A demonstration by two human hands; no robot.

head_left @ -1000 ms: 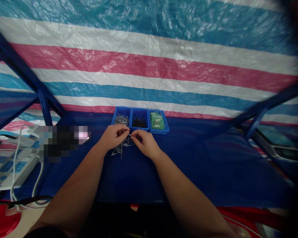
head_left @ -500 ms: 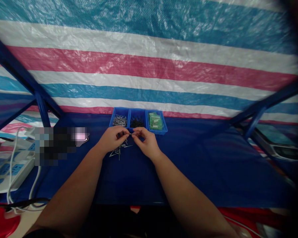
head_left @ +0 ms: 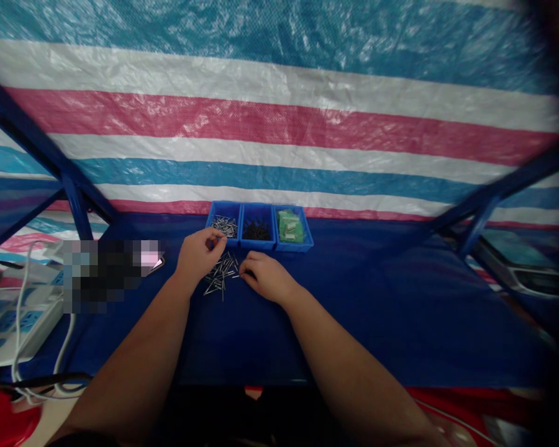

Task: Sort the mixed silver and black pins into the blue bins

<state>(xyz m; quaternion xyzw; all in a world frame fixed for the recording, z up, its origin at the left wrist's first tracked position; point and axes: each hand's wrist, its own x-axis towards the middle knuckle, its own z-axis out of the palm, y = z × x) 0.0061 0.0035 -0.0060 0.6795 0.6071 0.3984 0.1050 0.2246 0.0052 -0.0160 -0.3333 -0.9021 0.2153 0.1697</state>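
Note:
My left hand (head_left: 199, 253) is at the front edge of the left blue bin (head_left: 224, 208), thumb and fingers pinched together; whatever is between them is too small to make out. That bin holds many thin silvery metal pins (head_left: 224, 225). On the table in front lies a loose pile of similar metal pins (head_left: 221, 273). My right hand (head_left: 266, 276) rests low at the pile's right side, fingertips closed beside a pin; I cannot make out what they hold. Small black parts (head_left: 257, 230) fill the middle bin, and green packets with pale pieces (head_left: 290, 226) lie in the right bin.
A striped plastic sheet (head_left: 279, 118) hangs behind the blue table (head_left: 377, 298). Blue metal frame bars (head_left: 77, 202) stand at both sides. Power strips (head_left: 28, 323) with white cables are at the left, near a blurred dark area and a phone-like edge (head_left: 161, 264).
My hands have moved apart from where they met over a small piece. The left went left to the bin's edge; the right came down to the pin pile.

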